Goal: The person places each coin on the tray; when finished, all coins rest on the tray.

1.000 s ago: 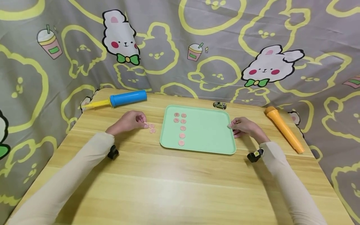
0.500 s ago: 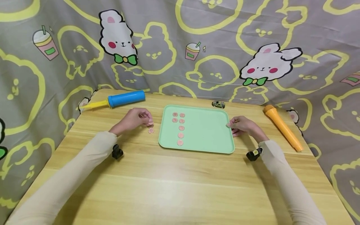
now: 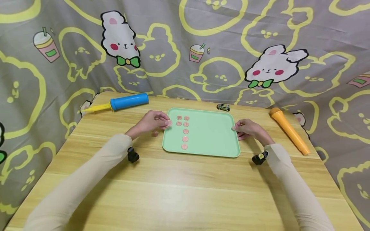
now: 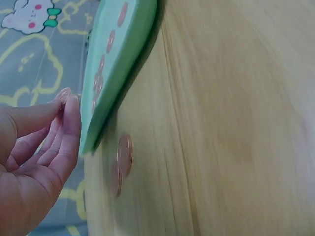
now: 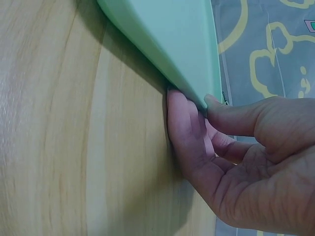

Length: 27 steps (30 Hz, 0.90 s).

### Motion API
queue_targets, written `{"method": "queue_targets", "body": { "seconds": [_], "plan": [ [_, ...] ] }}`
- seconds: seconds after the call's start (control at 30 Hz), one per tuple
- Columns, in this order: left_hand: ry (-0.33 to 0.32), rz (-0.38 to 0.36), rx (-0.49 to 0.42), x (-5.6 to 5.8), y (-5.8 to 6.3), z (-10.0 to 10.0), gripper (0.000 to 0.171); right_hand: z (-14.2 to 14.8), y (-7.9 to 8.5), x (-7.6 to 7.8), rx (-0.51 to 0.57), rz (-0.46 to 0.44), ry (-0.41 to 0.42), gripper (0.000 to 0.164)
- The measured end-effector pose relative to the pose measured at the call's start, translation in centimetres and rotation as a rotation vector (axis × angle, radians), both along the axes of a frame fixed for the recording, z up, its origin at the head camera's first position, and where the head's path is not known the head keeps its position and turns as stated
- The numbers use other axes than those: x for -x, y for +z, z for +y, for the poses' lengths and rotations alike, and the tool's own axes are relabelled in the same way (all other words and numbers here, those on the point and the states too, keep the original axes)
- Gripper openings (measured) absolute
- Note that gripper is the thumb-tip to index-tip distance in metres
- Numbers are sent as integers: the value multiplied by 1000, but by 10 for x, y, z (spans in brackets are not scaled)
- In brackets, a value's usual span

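Observation:
Between thumb and fingertips my left hand point(image 3: 151, 122) pinches a copper-coloured coin point(image 4: 63, 94), held at the left rim of a light green tray point(image 3: 211, 138). Several like coins lie in the tray's left part, two side by side in the upper rows and a single column below. Two more coins point(image 4: 125, 155) rest on the table beneath the left hand, one partly over the other in the left wrist view. At the opposite side, my right hand point(image 3: 247, 128) grips the tray's right rim, thumb on top and fingers curled against the underside.
A blue pump point(image 3: 129, 101) with a yellow nozzle lies at the back left of the wooden table point(image 3: 173, 192). Behind the tray stands a small toy car point(image 3: 223, 107). An orange toy microphone point(image 3: 290, 131) lies on the right. A patterned curtain point(image 3: 162, 48) hangs behind.
My left hand has picked a coin off the small group on the table and carried it right to the tray's edge. The right hand keeps its hold on the rim.

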<state>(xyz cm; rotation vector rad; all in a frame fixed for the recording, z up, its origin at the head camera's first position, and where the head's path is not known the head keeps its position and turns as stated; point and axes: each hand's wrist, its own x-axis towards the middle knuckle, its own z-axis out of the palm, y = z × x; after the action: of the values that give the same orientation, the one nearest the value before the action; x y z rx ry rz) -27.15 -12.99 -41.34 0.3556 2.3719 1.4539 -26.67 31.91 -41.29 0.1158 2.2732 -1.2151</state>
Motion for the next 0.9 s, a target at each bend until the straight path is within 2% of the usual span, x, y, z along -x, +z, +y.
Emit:
{"method": "queue_targets", "body": {
  "seconds": [0.17,0.4,0.63,0.9],
  "plan": [
    [-34,95,4,-2,-4,15,18,0,0,0,-7,7,8,26],
    [-101,124,-41,-8,-8,30,12,1,0,0,-15,5,5,28],
    [-107,168,24,-7,-15,40,11,1,0,1,-6,-3,-2,29],
    [-134,203,101,-8,-17,47,14,0,1,2,-20,-8,-8,25]
  ]
}}
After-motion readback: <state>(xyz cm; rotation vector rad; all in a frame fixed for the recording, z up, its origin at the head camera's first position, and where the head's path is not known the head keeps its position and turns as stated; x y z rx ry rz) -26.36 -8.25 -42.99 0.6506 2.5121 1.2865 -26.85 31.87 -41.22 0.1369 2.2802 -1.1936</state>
